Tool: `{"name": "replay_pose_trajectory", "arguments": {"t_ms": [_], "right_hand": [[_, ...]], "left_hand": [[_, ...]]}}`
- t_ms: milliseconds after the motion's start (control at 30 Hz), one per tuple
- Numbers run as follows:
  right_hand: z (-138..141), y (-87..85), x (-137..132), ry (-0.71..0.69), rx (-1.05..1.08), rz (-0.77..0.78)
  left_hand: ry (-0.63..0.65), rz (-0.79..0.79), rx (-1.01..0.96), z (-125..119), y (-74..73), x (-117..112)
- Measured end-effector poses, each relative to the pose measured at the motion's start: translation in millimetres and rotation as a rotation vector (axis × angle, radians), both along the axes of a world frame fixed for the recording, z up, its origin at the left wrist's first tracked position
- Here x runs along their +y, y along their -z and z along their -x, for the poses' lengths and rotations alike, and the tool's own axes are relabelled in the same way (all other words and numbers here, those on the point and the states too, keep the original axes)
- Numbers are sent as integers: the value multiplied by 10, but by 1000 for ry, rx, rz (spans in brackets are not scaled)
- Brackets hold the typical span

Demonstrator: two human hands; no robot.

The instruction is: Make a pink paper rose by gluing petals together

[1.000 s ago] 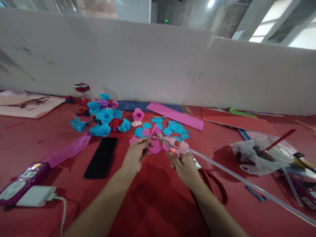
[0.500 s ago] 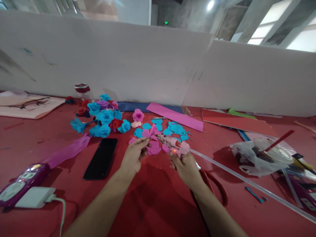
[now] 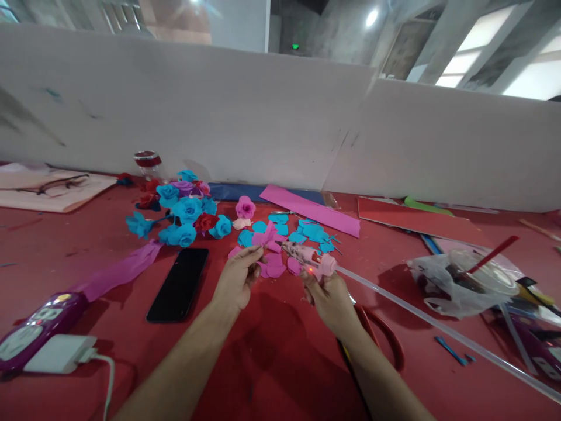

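Observation:
Pinched in my left hand (image 3: 240, 275) is a pink paper flower (image 3: 268, 234), partly opened, its base hidden by my fingers. My right hand (image 3: 325, 297) grips a pink hot glue gun (image 3: 309, 257) with a red light glowing on its body. The dark nozzle points left, close to the flower; whether it touches cannot be made out. From the gun's back a long clear glue stick (image 3: 421, 310) runs to the lower right. Loose pink petals (image 3: 275, 266) lie under the hands, and cut blue petals (image 3: 312, 229) lie just behind.
Finished paper roses (image 3: 186, 209) lie bunched at the left behind a black phone (image 3: 179, 285). A purple power strip (image 3: 41, 324) with a white charger (image 3: 61, 354) is at lower left. Red-handled scissors (image 3: 392, 339) lie beside my right forearm. A bagged cup (image 3: 460, 280) stands at right.
The glue gun's nozzle has drawn slightly right, away from the pink flower. Both hands otherwise hold nearly the same place, and the camera view has tilted a little.

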State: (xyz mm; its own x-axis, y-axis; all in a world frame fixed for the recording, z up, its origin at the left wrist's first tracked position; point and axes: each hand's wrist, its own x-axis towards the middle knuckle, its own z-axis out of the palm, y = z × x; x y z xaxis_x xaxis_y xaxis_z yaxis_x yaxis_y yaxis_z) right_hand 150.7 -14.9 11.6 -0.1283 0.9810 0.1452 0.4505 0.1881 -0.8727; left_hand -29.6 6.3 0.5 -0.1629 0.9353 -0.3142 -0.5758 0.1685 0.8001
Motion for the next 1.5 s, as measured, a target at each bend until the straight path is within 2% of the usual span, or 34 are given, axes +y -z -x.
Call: {"name": "replay_pose_trajectory", "arguments": {"t_ms": [133,433,733,1033,1200,1333,1400,1500], "right_hand": [[-6,23,10,-8,34,41],[43,9,-14,-71,152,59],[29,53,-28,-96,220,23],[48,4,-21,-73,48,34],[-14,62,10,-70,142,63],[-194,6,90,30,294,175],[-389,-29,150,96,198,154],[-784,-14,268,185,-246,-90]], "left_hand": [[-3,-3,-29,13,2,9],[19,46,41,-31,5,-12],[-3,81,82,-40,-1,-10],[20,40,72,-33,20,-15],[3,14,-45,9,39,12],[-15,-113,-98,26,18,19],[-29,-192,-96,18,14,22],[-63,-284,-72,-7,52,35]]}}
